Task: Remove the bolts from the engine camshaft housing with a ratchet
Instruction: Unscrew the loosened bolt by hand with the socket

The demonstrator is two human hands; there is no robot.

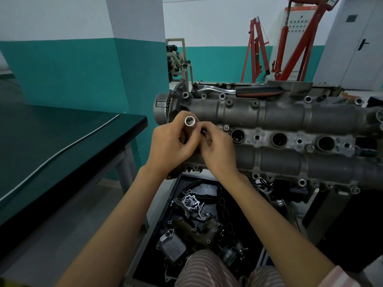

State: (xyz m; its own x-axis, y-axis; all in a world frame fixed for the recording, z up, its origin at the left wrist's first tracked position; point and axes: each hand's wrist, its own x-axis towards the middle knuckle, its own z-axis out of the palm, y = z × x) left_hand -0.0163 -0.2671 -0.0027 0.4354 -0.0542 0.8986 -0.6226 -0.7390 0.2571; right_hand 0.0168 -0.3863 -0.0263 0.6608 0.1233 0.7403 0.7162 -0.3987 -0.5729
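The big gray camshaft housing (279, 114) lies in front of me. Its long side runs from left to right. Many bolts (229, 102) sit in it still, and I count 3 round holes (279, 139) along its middle.

The ratchet (236, 91) rests on the far top edge of the housing, past my hands. Its long side also runs left to right, with the head on the left and the dark and red handle on the right. No hand touches it.

My left hand (172, 141) holds a shiny socket (190, 121), open end up toward me. My right hand (217, 148) is right beside it, fingers curled on something small and dark I cannot make out.

I think the right hand is nearer the handle, so it should reach up and away.
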